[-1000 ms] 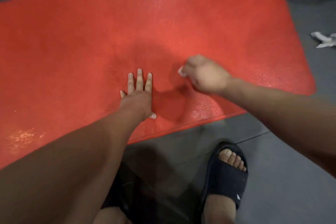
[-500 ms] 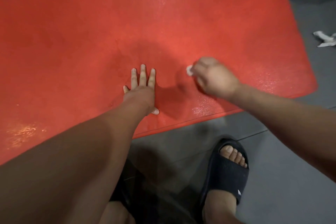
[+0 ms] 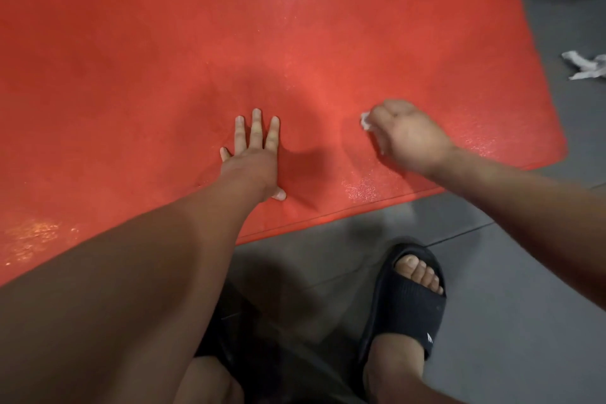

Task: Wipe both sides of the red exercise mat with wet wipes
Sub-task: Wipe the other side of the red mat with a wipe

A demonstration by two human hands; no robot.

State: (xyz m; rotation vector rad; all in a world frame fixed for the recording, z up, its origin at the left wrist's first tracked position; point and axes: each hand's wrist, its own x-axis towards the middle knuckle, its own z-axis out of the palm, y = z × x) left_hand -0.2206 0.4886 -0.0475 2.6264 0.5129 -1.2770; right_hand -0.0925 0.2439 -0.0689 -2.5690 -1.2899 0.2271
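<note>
A dark grey floor fills the lower view, and the red exercise mat lies flat on it, spreading across the upper frame. Damp patches glisten at its near left corner. The left hand rests palm down on the mat, fingers spread and holding nothing, pinning it. To its right, the right hand is closed around a white wet wipe, pressed to the mat. The mat looks thin, soft and light, probably slick where wet; its near edge seems the best place to grip for flipping. Far right, crumpled used wipes lie on the floor. A black slide sandal stands beside the mat's edge.
</note>
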